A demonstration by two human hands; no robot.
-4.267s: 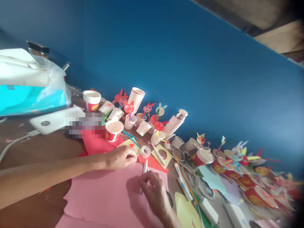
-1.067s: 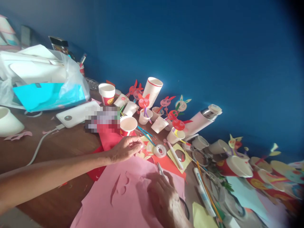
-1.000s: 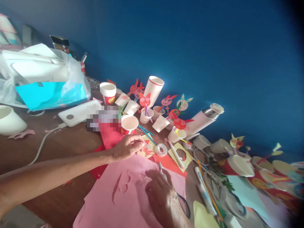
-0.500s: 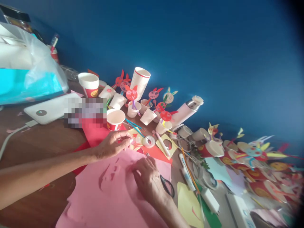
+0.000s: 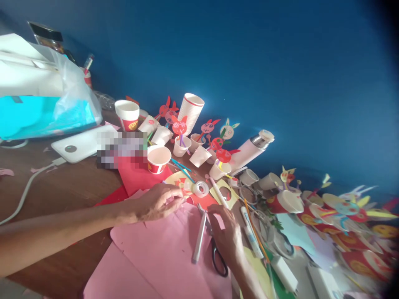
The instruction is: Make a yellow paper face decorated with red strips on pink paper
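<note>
My left hand (image 5: 162,202) hovers at the far edge of a large pink paper sheet (image 5: 149,257), fingers bent and pressed together. Whatever lies between its fingertips is too small to make out. My right hand (image 5: 227,230) is palm down at the sheet's right side, fingers loosely curved and apart, with pink showing in the gap beneath them. Just left of it a white pen (image 5: 200,238) lies on the sheet. Black-handled scissors (image 5: 220,259) rest beside the right hand, their blades partly covered. Beyond both hands sits a tape roll (image 5: 201,189) on red and yellow paper.
Paper cups with red rabbit-like cutouts (image 5: 180,126) stand along the blue wall. A pink flask (image 5: 252,151) leans there. White phone-like device (image 5: 82,143) and cable lie left. Markers (image 5: 252,232), a white adapter (image 5: 284,274) and more decorated cups (image 5: 339,207) crowd the right.
Small pink scraps on the sheet are no longer seen there. The white pen now shows on the sheet. My right hand has moved right and up, and the view has shifted slightly.
</note>
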